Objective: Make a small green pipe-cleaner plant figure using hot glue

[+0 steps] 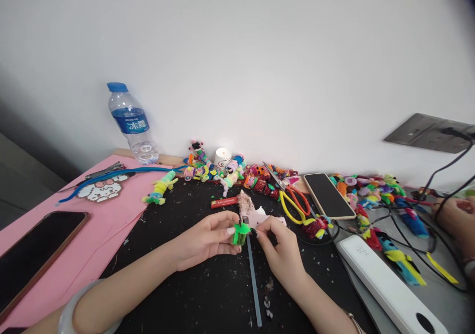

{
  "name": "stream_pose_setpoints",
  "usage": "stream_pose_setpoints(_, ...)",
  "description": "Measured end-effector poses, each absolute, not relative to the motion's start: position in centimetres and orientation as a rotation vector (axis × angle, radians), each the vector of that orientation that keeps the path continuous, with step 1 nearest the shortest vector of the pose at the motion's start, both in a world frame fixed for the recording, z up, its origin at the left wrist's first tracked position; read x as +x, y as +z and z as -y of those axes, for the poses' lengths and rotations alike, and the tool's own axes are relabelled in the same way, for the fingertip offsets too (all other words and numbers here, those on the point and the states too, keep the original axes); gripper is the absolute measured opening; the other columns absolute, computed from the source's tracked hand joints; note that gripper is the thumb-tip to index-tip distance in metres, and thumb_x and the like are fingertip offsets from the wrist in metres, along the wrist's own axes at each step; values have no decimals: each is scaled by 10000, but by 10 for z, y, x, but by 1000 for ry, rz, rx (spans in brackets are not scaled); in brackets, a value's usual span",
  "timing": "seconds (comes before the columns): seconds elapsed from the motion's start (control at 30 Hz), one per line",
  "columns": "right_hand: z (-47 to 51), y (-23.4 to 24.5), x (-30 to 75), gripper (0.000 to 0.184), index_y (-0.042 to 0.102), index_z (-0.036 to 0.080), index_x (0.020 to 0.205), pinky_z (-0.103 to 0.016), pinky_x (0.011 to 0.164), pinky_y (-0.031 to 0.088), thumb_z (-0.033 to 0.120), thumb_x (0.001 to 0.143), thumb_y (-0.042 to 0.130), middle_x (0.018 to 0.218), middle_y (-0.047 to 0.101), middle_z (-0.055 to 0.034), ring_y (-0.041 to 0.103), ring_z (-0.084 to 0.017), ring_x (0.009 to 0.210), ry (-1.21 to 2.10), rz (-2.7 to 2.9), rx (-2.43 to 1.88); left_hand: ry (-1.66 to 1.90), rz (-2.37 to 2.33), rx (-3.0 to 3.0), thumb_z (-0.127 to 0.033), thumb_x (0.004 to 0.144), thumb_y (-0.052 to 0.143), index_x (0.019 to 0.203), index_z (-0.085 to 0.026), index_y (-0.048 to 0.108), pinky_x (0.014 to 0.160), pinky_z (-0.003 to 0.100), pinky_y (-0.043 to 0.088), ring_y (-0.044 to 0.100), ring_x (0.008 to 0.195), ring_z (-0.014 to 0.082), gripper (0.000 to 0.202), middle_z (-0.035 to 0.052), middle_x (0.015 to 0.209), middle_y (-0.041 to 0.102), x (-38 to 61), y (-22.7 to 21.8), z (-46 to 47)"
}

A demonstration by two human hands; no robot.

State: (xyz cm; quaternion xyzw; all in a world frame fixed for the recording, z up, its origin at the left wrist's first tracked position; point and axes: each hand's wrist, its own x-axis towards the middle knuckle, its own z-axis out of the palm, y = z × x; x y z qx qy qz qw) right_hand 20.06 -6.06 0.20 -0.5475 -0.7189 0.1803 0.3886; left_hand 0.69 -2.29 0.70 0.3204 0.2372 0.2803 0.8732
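My left hand (215,235) holds a small bright-green fuzzy pipe-cleaner figure (241,234) between thumb and fingers, above the black work surface. On its right side my right hand (280,245) is closed in a pinch at the figure's edge, with a dark-painted nail showing. Just behind the hands lies a pale glue gun (253,215), its clear glue stick (253,284) pointing toward me beneath the figure. A red lighter-like stick (224,203) with lettering lies beside the gun's nozzle. Scissors (295,205) with yellow and orange handles rest to the right.
Colourful pipe-cleaner figures (200,168) line the wall. A water bottle (131,126), blue pipe cleaners (122,173) and a phone (40,255) stand or lie left, on or by pink paper (111,235). Right are another phone (328,195), a white device (389,284), cables and another person's hand (454,220).
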Motion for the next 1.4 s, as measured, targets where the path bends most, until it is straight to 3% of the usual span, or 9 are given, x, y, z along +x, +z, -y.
stream_pose_setpoints(0.23,60,2,202,168,478,194,661,-230,541,372,195,828,497,617,510,17,472,-131,568,471,1815,-1437,670,-480,653,-137,818,538,940,-170,571,746,270,428,539,776,114,131,34,884,562,9,5,21)
stream_pose_setpoints(0.47,60,2,200,161,482,195,670,-228,543,371,193,831,491,626,511,16,472,-131,572,468,1830,-1428,701,-561,872,-118,740,627,925,-205,528,681,222,377,482,800,106,227,1,916,528,11,11,24)
stream_pose_setpoints(0.63,61,1,200,162,481,193,667,-223,539,363,190,828,494,619,504,19,463,-126,566,486,1832,-1418,697,-578,940,-150,780,592,933,-211,493,687,234,380,467,765,98,192,-5,907,507,11,7,25)
stream_pose_setpoints(1.1,60,2,200,159,485,188,670,-224,542,363,190,829,490,618,506,17,465,-126,565,488,1840,-1406,654,-531,868,-172,809,572,999,-236,475,822,327,419,543,781,105,222,-2,918,518,9,3,27)
stream_pose_setpoints(1.4,61,3,198,174,472,186,656,-220,536,350,183,830,482,609,492,21,449,-120,558,509,1845,-1402,609,-564,821,-179,796,597,1004,-226,479,790,284,440,575,770,100,244,11,911,568,8,6,27)
